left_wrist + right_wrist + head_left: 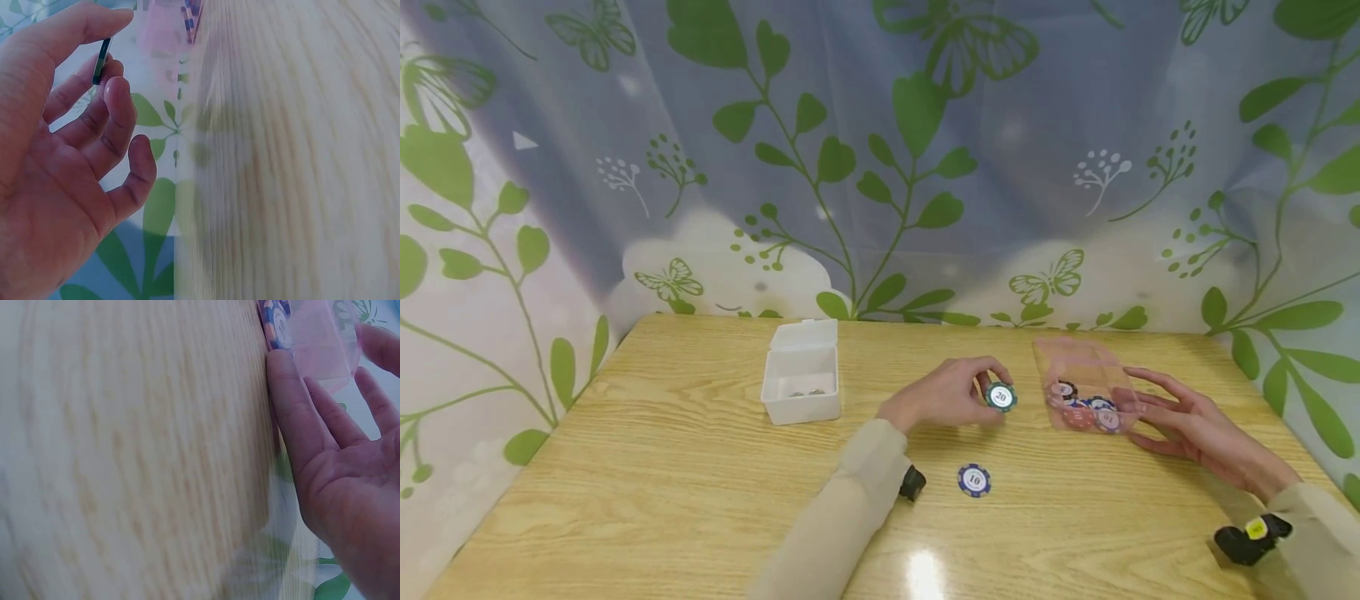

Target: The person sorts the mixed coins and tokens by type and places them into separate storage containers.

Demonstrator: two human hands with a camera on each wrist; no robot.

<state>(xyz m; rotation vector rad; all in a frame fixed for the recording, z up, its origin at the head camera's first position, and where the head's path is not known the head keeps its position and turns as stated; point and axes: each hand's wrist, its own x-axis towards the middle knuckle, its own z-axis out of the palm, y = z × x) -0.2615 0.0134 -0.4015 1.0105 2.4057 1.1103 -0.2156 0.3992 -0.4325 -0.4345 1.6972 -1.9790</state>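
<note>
My left hand (951, 393) pinches a green poker chip (1001, 397) marked 20 between thumb and fingers, just above the table. In the left wrist view the chip (102, 60) shows edge-on. To its right stands a clear pink plastic box (1078, 358) with its lid up, holding several poker chips in red, blue and black. My right hand (1195, 429) rests its extended fingers against the right side of this box; the right wrist view shows the fingers (294, 406) along the pink wall. A blue chip (974, 480) marked 10 lies flat on the table nearer to me.
A white plastic box (802, 408) with a raised lid stands on the left, with a few small items inside, too small to tell. Behind the wooden table (662, 467) hangs a leaf-patterned curtain (865, 167).
</note>
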